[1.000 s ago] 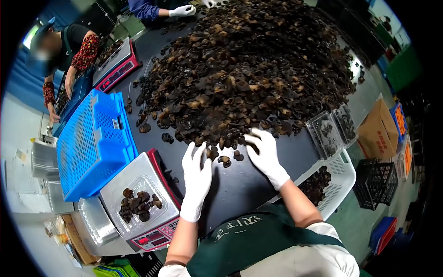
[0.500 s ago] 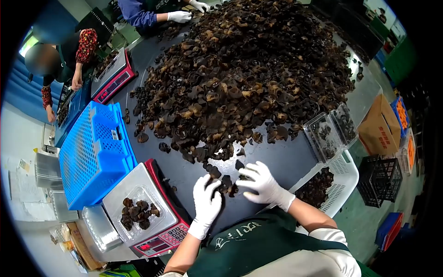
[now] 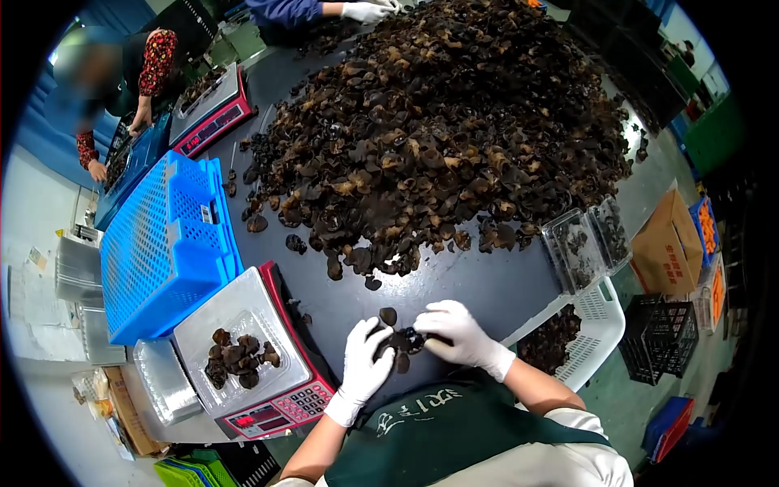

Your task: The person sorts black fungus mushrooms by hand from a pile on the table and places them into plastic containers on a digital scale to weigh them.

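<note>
Dark tabletop (image 3: 503, 280) | left hand (image 3: 364, 363), right hand (image 3: 464, 337): curled at fungus clump (image 3: 407, 341) | grip unclear

Table (image 3: 505, 276): room is found before the pile (image 3: 442, 138).
Scale (image 3: 304, 402): left is blocked.
Container (image 3: 574, 250): right is obstructed.

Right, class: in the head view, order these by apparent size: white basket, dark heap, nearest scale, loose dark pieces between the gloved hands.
Largest to smallest, as they look:
1. Dark heap
2. Nearest scale
3. White basket
4. Loose dark pieces, partly hidden
</note>
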A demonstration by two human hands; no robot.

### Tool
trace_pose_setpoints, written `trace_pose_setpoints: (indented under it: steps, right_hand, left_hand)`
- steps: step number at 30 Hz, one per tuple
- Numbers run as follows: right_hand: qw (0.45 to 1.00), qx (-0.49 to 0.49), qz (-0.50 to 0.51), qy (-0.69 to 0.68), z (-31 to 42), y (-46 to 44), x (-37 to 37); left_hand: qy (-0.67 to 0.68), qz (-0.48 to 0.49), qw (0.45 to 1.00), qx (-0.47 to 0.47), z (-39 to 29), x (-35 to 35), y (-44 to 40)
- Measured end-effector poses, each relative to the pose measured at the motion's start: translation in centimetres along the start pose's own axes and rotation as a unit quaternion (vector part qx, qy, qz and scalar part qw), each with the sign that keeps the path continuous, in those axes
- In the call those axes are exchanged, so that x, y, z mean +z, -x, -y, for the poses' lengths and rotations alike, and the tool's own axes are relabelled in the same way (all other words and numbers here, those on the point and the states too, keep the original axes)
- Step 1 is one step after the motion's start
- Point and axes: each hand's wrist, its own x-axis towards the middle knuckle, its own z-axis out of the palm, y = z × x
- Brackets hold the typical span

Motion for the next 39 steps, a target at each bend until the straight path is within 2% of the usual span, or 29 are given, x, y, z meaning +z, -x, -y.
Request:
trace_pose_setpoints:
  steps: [1,3,5,7,11,13,17,19,22,25,26,27,29,32,37,39]
  right_hand:
    - [0.998,0.025,-0.046,-0.024,-0.3,0.2,-0.5]
    - [0.982,0.094,-0.159,0.025,-1.5,1.1,-0.5]
    - [0.969,0.152,-0.188,0.057,-2.8,1.3,-0.8]
    - [0.969,0.136,-0.184,0.093,-3.3,-0.2,-1.1]
    - [0.972,0.081,-0.146,0.167,-3.2,-4.6,0.0]
    - [0.962,0.080,-0.105,0.237,-2.9,-6.1,1.3]
    - [0.986,-0.035,0.068,0.151,-2.2,-5.2,2.6]
    - [0.994,-0.050,0.085,0.052,-1.3,-2.8,3.1]
    - [0.999,-0.027,0.047,-0.006,0.8,-0.5,0.8]
    - [0.997,0.060,0.027,0.039,2.1,1.7,-2.2]
    - [0.993,0.074,0.045,0.075,2.2,2.5,-2.8]
    - [0.988,0.087,0.063,0.112,2.3,3.5,-3.2]
    - [0.970,0.113,0.138,0.164,1.7,5.7,-3.0]
    - [0.953,0.144,0.169,0.208,1.4,6.8,-1.7]
    - [0.974,0.108,0.111,0.164,1.1,2.1,0.8]
    - [0.985,0.059,0.087,0.139,0.7,-0.6,1.6]
  left_hand:
    - [0.007,-0.032,0.999,-0.027,0.0,-0.3,0.0]
    - [-0.010,-0.073,0.994,-0.078,0.3,-1.1,-1.1]
    - [-0.015,-0.096,0.991,-0.088,0.3,-1.7,-3.7]
    - [-0.037,-0.102,0.992,-0.070,0.8,-1.4,-6.5]
    - [-0.160,-0.097,0.982,-0.022,2.0,0.0,-10.8]
    - [-0.211,-0.037,0.977,-0.004,2.3,0.5,-10.7]
    - [-0.189,-0.014,0.980,0.062,1.8,0.3,-6.7]
    - [-0.116,0.038,0.992,0.037,0.9,-0.5,-3.7]
    - [-0.025,0.003,0.999,-0.043,-1.1,-1.6,0.4]
    - [0.035,0.010,0.990,-0.136,-3.5,-2.8,2.4]
    - [0.008,0.059,0.985,-0.159,-3.4,-2.7,3.2]
    - [-0.026,0.099,0.982,-0.159,-3.4,-2.7,3.5]
    - [-0.083,0.117,0.980,-0.136,-2.8,-1.7,4.4]
    - [-0.118,0.113,0.979,-0.122,-2.4,-0.9,3.9]
    - [-0.118,0.124,0.973,-0.153,-2.7,-2.2,0.6]
    - [-0.039,0.106,0.980,-0.164,-2.6,-3.6,-1.4]
